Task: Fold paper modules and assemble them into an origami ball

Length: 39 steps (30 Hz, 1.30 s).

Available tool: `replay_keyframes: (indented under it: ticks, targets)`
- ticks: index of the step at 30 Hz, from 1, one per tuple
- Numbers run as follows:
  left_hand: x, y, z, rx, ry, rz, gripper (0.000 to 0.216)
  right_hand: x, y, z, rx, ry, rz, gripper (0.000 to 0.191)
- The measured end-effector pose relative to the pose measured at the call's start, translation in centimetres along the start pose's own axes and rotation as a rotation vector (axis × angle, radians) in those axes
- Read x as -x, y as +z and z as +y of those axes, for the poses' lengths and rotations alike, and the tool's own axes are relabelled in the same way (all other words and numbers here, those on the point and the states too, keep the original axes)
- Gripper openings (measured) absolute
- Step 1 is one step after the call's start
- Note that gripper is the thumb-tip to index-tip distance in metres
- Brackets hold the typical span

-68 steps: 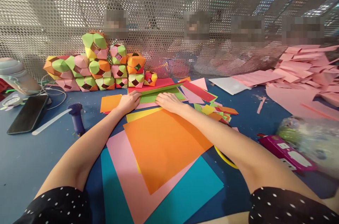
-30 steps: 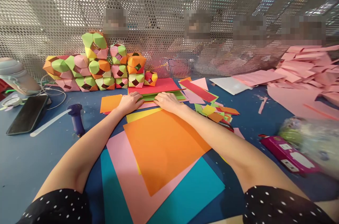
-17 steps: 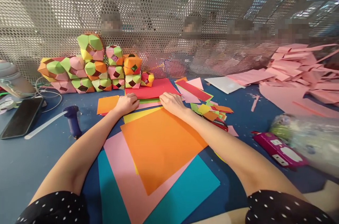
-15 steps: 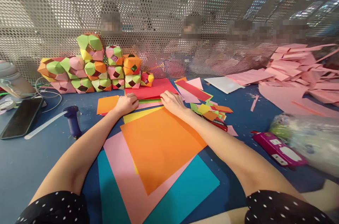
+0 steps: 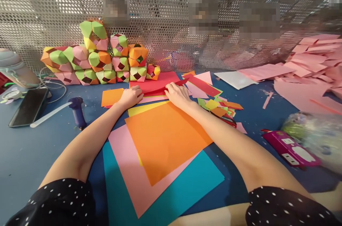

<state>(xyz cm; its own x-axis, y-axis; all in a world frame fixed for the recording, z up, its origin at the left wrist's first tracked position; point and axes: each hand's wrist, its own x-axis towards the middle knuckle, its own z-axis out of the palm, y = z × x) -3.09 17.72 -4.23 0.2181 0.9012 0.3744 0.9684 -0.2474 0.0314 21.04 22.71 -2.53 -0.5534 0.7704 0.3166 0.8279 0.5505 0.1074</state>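
Observation:
A red sheet of paper (image 5: 155,83) lies at the back of the blue table, its near edge bent up between my hands. My left hand (image 5: 132,96) has its fingers curled at the sheet's near left edge. At the near right edge, my right hand (image 5: 177,93) pinches the paper, the fingertips partly hidden. Pink and green layers peek out beneath the red one. Closer to me, a large orange sheet (image 5: 168,140) overlaps a yellow sheet (image 5: 136,109), a pink sheet (image 5: 128,169) and a teal sheet (image 5: 197,179).
Folded paper balls (image 5: 100,61) are stacked against the perforated metal screen (image 5: 165,1). Leftward are a phone (image 5: 29,106), a glue gun (image 5: 77,112) and a bottle (image 5: 17,67). Rightward lie paper scraps (image 5: 219,106), pink strips (image 5: 315,58), a magenta pouch (image 5: 290,147) and a plastic bag (image 5: 315,137).
The red sheet's near edge has risen and bent upward between my hands, hiding more of the green layer. Both hands stay on it. The whole view has shifted slightly.

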Motion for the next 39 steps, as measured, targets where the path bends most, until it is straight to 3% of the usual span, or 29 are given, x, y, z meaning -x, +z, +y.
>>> replay_keyframes:
  ticks: [6,10,19,30,39]
  targets:
    - [0.2,-0.2,0.2,0.011,-0.041,0.04,0.023,0.1,-0.9,-0.3,0.003,0.007,-0.028,0.03]
    - [0.3,-0.5,0.4,0.01,-0.033,0.051,0.034,2.0,-2.3,-0.3,-0.003,-0.05,-0.069,0.026]
    - [-0.1,-1.7,1.1,-0.02,0.224,-0.043,0.039,8.0,-4.2,0.8,-0.021,-0.161,-0.149,0.022]
    - [0.1,-1.7,2.0,-0.12,0.298,-0.031,0.03,3.1,-1.0,2.9,-0.013,-0.182,-0.15,0.025]
    - [-0.1,-1.1,2.4,-0.154,0.231,0.012,0.03,3.1,-0.9,2.2,-0.007,-0.186,-0.132,0.024]
